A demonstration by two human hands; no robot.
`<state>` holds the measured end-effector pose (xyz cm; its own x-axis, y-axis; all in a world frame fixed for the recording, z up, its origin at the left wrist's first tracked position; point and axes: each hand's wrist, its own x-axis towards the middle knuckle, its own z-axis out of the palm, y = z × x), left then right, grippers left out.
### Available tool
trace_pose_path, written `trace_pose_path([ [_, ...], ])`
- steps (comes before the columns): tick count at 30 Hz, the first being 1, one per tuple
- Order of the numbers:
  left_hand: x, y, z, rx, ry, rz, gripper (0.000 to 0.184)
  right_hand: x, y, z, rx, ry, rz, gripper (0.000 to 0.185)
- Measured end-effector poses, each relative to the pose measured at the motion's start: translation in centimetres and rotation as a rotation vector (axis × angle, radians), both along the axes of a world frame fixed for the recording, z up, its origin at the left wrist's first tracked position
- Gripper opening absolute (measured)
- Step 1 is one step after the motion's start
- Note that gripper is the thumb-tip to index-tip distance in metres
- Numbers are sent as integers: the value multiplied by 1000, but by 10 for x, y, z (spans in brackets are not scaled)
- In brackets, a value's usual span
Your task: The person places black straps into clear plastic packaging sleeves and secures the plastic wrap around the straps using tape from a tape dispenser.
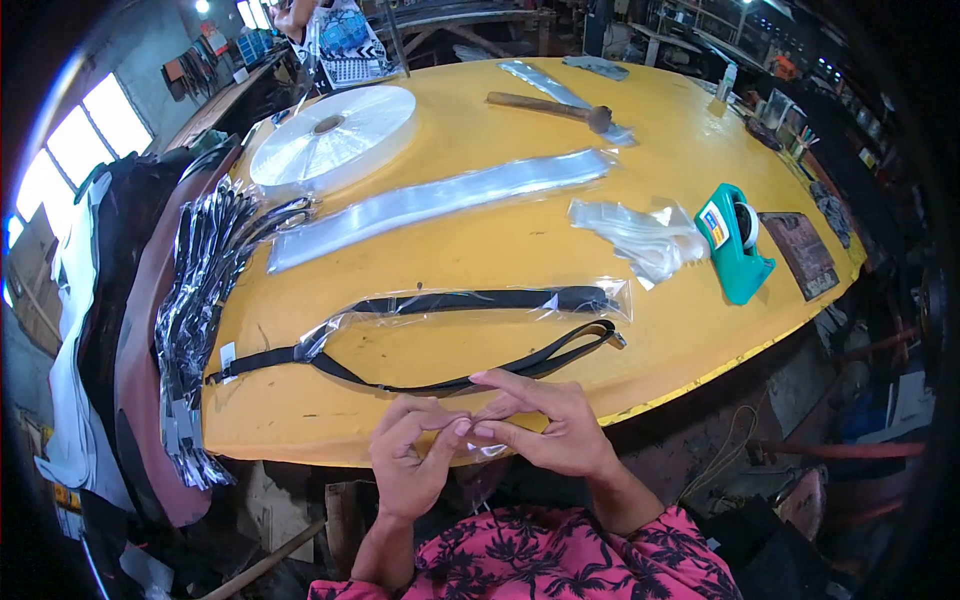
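Both my hands meet at the table's front edge, fingertips almost touching. My left hand [415,450] pinches thumb to forefinger, and my right hand [545,425] pinches opposite it with some fingers raised. Between and below them glints a piece of clear plastic film [488,450], mostly hidden by the fingers. Just beyond the hands lies a black strap [430,388], looped at its right end, with a white tag [228,358] at its left. Part of the black band [480,300] behind it is inside a clear plastic sleeve [400,305].
On the yellow table [480,240] are a big plastic roll [380,125], long clear sleeves [450,200], crumpled plastic [645,235], a green tape dispenser [738,245], a mallet [550,108] and a dark plate [800,255]. Wrapped straps [195,330] hang at left. Another person [340,40] stands behind.
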<state>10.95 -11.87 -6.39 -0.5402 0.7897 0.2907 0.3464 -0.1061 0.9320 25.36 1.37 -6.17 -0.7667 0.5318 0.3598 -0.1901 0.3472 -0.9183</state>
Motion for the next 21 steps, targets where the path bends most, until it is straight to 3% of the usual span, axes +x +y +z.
trace_pose_path([
  [4, -2, 4, -6, 153, 88, 42, 9, -3, 1, -3, 51, 16, -22, 53],
  [7, -2, 5, -7, 169, 72, 52, 13, -8, -3, -11, -108, 98, 21, 51],
  [9, -3, 4, -11, 177, 47, 11, 16, -10, -5, -16, -459, 202, 90, 47],
  [11, -4, 0, -15, 81, 48, 20, 19, -11, -3, -17, -593, 203, 177, 43],
  [18, -7, 0, -13, 35, -72, -128, 23, -11, -1, -17, -593, 178, 201, 43],
  [21, -6, -7, -9, 39, -187, -60, 19, -10, -3, -15, -556, 159, 184, 47],
])
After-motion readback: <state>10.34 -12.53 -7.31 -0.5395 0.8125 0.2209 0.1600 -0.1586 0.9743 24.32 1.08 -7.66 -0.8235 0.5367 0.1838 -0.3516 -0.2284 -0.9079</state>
